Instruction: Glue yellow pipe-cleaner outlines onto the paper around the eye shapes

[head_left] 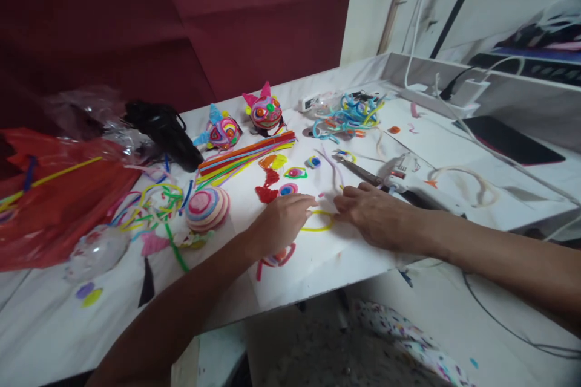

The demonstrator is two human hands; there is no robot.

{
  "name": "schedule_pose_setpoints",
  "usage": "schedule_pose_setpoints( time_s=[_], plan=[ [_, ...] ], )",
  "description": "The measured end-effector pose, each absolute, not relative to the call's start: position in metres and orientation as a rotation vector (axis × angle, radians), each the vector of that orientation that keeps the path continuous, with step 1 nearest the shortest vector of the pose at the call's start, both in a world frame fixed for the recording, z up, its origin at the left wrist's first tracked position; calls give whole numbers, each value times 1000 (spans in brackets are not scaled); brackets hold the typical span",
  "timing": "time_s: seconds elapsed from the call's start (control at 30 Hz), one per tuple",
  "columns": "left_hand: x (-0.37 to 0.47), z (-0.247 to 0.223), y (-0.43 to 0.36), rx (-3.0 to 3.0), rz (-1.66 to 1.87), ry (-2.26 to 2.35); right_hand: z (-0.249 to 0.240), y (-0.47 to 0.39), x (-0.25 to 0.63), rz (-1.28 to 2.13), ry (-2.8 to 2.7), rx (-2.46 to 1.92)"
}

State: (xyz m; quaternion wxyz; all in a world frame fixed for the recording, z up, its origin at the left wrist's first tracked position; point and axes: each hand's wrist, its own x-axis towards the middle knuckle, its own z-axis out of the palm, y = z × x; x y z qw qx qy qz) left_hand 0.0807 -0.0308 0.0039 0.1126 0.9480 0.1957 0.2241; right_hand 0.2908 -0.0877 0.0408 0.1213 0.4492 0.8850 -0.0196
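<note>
A bent yellow pipe cleaner [318, 229] forms a loop low over the white sheet, between my two hands. My left hand [282, 222] is closed at its left side, thumb and fingers pinched on it. On the other side my right hand [373, 213] is curled round it, knuckles up, hiding most of the grip. Just beyond the left fingers lie a blue and pink coiled oval [287, 189], a green-edged eye shape [295, 173] and red fuzzy pieces [267, 195]. Partly under my left wrist sits a red curled piece [285, 255]. Scissors [361, 173] lie beyond my right hand.
A white glue gun [405, 172] lies by my right forearm. Behind are a pipe cleaner bundle [247, 156], two decorated balls [265, 113] and a blue tangle [351, 115]. At left are a striped dome [207, 208], a clear ball [100, 248] and a red bag [59, 205].
</note>
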Motion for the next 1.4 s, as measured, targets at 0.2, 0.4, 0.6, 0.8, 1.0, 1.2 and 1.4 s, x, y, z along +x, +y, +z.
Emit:
schedule_pose_setpoints(
  time_s=[0.2, 0.4, 0.6, 0.8, 1.0, 1.2, 1.4],
  plan=[
    [63, -1, -42, 3104, 393, 441, 43, -89, 288, -45, 2578, 1331],
    [58, -13, -62, 3147, 218, 632, 36, -87, 291, 41, 2665, 1309],
    [60, -14, -67, 3179, 175, 687, 29, -86, 295, 124, 2741, 1249],
    [59, -8, -72, 3141, 115, 706, 31, -87, 294, 93, 2699, 1254],
    [56, -10, -73, 3094, 116, 711, 30, -87, 298, 159, 2725, 1255],
    [57, -8, -74, 3079, 129, 700, 29, -87, 296, 47, 2689, 1294],
    [58, -6, -74, 3079, 125, 711, 47, -86, 326, -59, 2957, 1455]
  ],
)
